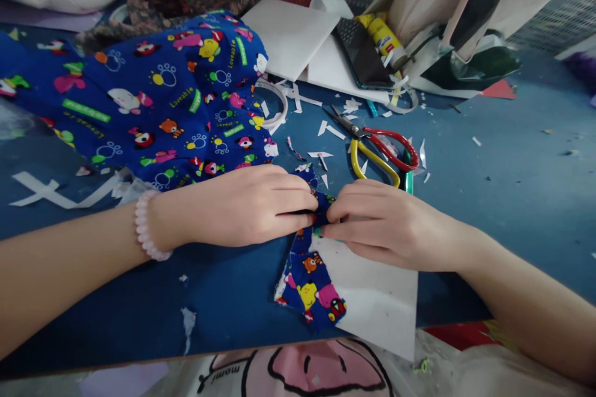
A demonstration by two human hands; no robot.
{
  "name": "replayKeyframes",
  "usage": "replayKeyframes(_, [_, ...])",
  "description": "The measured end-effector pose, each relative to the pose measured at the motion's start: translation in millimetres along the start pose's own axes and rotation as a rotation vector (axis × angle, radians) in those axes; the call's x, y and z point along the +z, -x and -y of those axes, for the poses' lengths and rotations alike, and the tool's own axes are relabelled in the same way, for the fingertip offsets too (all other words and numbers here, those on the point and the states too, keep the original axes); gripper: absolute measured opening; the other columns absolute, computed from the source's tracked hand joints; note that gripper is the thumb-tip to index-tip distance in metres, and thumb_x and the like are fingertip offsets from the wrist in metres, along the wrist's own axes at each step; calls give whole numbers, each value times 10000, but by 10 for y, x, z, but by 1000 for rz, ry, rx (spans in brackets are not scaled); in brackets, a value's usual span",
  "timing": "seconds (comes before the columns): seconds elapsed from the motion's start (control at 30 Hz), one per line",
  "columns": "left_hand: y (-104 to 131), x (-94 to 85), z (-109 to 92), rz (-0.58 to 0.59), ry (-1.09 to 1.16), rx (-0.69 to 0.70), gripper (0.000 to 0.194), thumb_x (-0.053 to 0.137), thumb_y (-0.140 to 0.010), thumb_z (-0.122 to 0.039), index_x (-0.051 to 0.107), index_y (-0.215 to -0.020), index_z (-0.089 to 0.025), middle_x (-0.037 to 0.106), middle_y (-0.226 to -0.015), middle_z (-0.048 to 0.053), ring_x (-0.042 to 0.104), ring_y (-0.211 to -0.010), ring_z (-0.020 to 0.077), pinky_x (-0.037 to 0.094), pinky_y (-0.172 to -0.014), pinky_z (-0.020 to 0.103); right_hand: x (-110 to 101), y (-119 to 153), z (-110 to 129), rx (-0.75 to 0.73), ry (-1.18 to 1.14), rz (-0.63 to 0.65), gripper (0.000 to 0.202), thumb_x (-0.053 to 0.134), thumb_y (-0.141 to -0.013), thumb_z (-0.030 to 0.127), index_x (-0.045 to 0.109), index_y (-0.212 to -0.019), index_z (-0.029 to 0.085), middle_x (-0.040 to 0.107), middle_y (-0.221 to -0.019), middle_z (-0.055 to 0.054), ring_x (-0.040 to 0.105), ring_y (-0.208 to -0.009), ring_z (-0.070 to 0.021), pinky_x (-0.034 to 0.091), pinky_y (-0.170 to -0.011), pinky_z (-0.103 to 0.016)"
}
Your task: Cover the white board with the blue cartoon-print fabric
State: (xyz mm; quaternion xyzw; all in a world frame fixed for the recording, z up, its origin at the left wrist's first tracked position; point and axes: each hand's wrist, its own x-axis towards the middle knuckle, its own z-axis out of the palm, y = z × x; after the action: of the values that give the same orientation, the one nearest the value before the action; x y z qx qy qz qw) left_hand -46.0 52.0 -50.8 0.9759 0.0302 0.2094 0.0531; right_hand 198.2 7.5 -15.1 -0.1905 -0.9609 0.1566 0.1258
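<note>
A strip of blue printed fabric (311, 285) with cartoon animals lies along the left side of a white card (382, 298). My left hand (251, 205), with a pale beaded bracelet on the wrist, pinches the strip's upper part. Close against it, my right hand (391, 220) has its fingers closed on the same strip, over the card. The fingertips hide how the fabric meets the card there. A large piece of the same fabric (177, 105) spreads behind my left hand. Scissors (358, 133) with one red and one yellow handle lie beyond my right hand.
Paper scraps (321, 155) are scattered over the blue table (503, 167). A roll of tape (274, 105) sits by the large fabric. Further back are white sheets (288, 37), a dark phone (363, 56), a yellow glue bottle (384, 37) and a bag (428, 6).
</note>
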Motion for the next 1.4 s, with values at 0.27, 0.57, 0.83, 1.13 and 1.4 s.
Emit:
replayKeyframes(0.27, [12,-19,15,9,-65,57,300,413,-1024,-183,698,-1114,-153,722,-1118,99,645,-1056,201,500,-898,338,-47,22,-23,11,-17,47,263,431,-951,124,684,-1018,154,636,-935,-83,516,-850,-172,457,-779,-341])
replayKeyframes(0.57, [-20,-40,12,9,-93,69,322,404,-1022,-173,724,-1056,-167,739,-1094,84,665,-1010,182,529,-878,323,-82,36,-24,29,-33,94,296,475,-902,118,716,-1069,156,601,-982,-106,489,-880,-190,443,-812,-368])
replayKeyframes(0.83, [-25,-35,9,10,-102,46,300,437,-1010,-184,735,-1039,-184,743,-1086,67,672,-980,185,544,-867,322,-138,48,-31,41,-111,101,285,501,-872,125,734,-1025,185,598,-987,-95,508,-901,-184,444,-836,-355])
replayKeyframes(1.13, [7,-81,17,30,-111,55,285,448,-963,-133,716,-1056,-158,748,-1091,87,688,-989,194,559,-920,341,-339,365,-635,498,142,-213,212,505,-884,226,705,-915,159,662,-891,-93,601,-860,-204,467,-792,-341])
replayKeyframes(1.4, [15,-85,29,35,-110,57,284,443,-965,-144,711,-1057,-150,748,-1092,86,695,-985,205,572,-895,344,-446,413,-633,771,284,10,199,497,-858,274,655,-944,189,687,-958,-74,610,-863,-206,415,-708,-296])
